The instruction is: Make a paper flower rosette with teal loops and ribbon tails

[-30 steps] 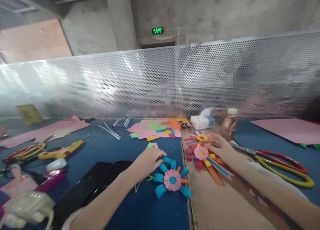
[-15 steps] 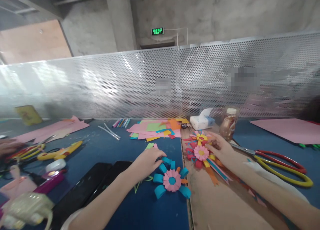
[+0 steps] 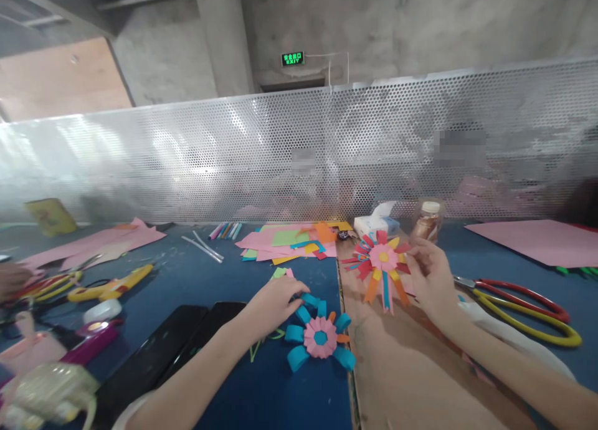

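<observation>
My right hand (image 3: 427,274) pinches the edge of a paper flower (image 3: 383,257) with a pink pleated centre and red, yellow, orange and blue strips. It is raised over the brown board (image 3: 392,367), and other strips show behind it. My left hand (image 3: 275,299) rests on the blue table with its fingers bent, beside a second flower (image 3: 320,337) that has a pink centre and blue looped petals. The fingertips are near its upper left loop; whether they grip it I cannot make out.
Large red-and-yellow scissors (image 3: 527,305), a tissue box (image 3: 376,225) and a jar (image 3: 427,221) are at the right. Coloured paper (image 3: 280,240) lies at the back. Black phones (image 3: 154,349), a yellow glue gun (image 3: 112,286) and another person's hand (image 3: 14,279) are at the left.
My right hand has lifted and turned a flower, which now faces the camera with its strips hanging down. My left hand and the blue-looped flower stay in place.
</observation>
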Motion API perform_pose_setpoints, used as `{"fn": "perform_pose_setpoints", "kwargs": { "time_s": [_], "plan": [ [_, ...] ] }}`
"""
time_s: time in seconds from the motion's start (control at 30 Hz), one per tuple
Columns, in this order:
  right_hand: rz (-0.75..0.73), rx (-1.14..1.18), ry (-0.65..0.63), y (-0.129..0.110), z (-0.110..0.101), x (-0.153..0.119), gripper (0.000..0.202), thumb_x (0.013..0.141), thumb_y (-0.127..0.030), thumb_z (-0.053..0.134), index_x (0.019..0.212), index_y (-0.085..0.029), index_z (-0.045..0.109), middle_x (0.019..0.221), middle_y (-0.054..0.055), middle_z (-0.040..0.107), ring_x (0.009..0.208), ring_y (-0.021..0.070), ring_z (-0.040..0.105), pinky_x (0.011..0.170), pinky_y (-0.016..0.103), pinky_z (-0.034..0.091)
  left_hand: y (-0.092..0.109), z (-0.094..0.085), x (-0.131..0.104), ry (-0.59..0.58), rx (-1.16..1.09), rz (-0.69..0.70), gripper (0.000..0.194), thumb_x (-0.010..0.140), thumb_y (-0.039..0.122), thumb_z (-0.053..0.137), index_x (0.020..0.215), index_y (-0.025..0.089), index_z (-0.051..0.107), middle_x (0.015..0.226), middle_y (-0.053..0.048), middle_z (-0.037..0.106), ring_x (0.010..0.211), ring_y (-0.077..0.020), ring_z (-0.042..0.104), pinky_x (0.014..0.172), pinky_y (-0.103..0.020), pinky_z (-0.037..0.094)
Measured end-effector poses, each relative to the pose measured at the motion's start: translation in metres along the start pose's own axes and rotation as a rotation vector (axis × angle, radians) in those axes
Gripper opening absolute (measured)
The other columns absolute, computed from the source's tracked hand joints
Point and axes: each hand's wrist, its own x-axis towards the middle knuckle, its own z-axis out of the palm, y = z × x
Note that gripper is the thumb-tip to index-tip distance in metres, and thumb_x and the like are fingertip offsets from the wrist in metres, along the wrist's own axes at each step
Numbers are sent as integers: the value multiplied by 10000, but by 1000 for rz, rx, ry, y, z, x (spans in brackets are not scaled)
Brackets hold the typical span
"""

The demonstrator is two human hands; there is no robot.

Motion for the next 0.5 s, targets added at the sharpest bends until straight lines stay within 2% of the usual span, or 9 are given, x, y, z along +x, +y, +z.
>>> {"fn": "perform_pose_setpoints", "kwargs": {
  "time_s": [0.17, 0.5],
  "plan": [
    [18, 29, 7, -3, 1, -2, 191, 737, -227, 509, 917, -203, 448, 779, 24, 503, 726, 167, 537, 672, 339, 458, 3, -3, -1, -3, -9, -11, 251, 752, 156, 464, 970, 197, 581, 967, -21, 623, 910, -160, 541, 817, -268, 398],
    [20, 62, -8, 0, 0, -4, 244, 751, -220, 500, 987, -212, 437, 764, 10, 489, 737, 160, 536, 681, 321, 456, 4, -3, -2, -6, -33, -13, 251, 762, 169, 460, 985, 198, 573, 997, -17, 614, 944, -169, 526, 840, -287, 382]
  ]
}}
